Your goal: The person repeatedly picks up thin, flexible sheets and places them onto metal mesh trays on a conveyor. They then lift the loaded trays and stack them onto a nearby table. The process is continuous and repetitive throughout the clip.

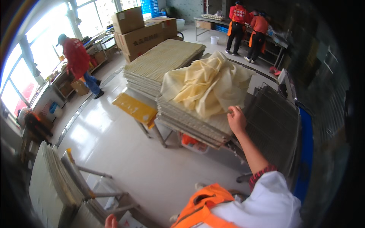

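Observation:
My right hand [237, 119] is at the near right edge of a stack of thin pale sheets [196, 122], its fingers curled beside a crumpled cream cloth [212, 82]. Whether those fingers pinch the cloth's edge or hang just apart from it cannot be told. The cloth lies heaped in loose folds on top of the stack. Only a few fingers of my left hand [111, 221] show at the bottom edge of the view, close to several pale boards [54, 176] leaning upright at the lower left. What that hand touches is hidden.
Behind the cloth lies another tall stack of sheets [165, 61], with cardboard boxes [142, 37] beyond. Yellow wrapping covers a bench end [135, 109]. Dark wire racks [271, 122] stand to the right. One person [75, 57] is at the left; others [238, 25] work at a back table [199, 21].

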A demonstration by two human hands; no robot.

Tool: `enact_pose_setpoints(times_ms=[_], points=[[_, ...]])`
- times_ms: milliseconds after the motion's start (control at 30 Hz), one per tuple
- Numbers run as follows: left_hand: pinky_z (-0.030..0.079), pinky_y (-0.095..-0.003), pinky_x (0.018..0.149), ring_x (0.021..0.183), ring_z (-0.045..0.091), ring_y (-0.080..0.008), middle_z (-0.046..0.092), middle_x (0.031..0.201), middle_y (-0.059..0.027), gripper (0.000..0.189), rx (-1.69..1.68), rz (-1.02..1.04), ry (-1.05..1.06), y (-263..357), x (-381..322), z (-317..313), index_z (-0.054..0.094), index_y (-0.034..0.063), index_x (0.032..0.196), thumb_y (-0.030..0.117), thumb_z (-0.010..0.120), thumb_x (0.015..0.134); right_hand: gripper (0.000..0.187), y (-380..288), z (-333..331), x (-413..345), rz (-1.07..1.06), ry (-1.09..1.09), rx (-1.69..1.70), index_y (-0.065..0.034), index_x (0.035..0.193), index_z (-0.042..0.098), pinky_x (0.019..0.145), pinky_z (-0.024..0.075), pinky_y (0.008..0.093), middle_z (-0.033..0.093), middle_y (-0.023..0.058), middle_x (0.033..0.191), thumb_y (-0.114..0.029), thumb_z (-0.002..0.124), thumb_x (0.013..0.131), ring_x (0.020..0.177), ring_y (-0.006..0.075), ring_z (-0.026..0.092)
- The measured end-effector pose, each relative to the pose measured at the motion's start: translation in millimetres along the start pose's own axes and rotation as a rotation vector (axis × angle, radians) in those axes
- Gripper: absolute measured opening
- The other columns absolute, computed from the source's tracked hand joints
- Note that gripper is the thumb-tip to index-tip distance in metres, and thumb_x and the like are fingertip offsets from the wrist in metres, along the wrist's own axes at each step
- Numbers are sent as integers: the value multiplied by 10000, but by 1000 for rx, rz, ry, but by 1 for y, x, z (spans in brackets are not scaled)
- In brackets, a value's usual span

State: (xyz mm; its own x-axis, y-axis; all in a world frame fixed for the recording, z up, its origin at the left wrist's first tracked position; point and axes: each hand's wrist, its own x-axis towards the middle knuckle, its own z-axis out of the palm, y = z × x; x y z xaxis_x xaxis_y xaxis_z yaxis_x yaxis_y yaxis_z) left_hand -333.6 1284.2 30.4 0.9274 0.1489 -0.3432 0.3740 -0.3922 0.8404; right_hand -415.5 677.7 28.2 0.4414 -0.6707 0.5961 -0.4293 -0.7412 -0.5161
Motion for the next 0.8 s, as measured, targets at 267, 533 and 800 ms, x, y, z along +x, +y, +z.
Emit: enact_pose_setpoints(times_ms=[267, 533, 800], points=[[401, -216, 670, 771, 538, -119, 584, 851, -54, 209, 24, 389, -451, 102, -12, 176, 553, -13, 933, 109, 528, 765, 154, 80, 17, 77, -315, -114, -114, -56, 801, 536, 650, 415, 372, 522, 108, 824, -43, 514, 649, 797, 284, 510], [428, -222, 647, 733, 530, -103, 588, 864, -60, 212, 171, 777, -614, 229, -9, 272, 544, -1, 976, 66, 533, 776, 130, 5, -59, 238, -280, 334, 190, -39, 738, 485, 485, 369, 402, 503, 177, 624, -163, 462, 770, 601, 345, 508], [461, -257, 678, 961, 460, -164, 457, 1096, -112, 545, -197, 1251, -975, 405, -75, 352, 360, 59, 1188, 60, 618, 707, 273, -103, -221, 267, -524, 176, -279, -56, 688, 573, 560, 431, 374, 556, 132, 634, -319, 512, 728, 632, 297, 549]])
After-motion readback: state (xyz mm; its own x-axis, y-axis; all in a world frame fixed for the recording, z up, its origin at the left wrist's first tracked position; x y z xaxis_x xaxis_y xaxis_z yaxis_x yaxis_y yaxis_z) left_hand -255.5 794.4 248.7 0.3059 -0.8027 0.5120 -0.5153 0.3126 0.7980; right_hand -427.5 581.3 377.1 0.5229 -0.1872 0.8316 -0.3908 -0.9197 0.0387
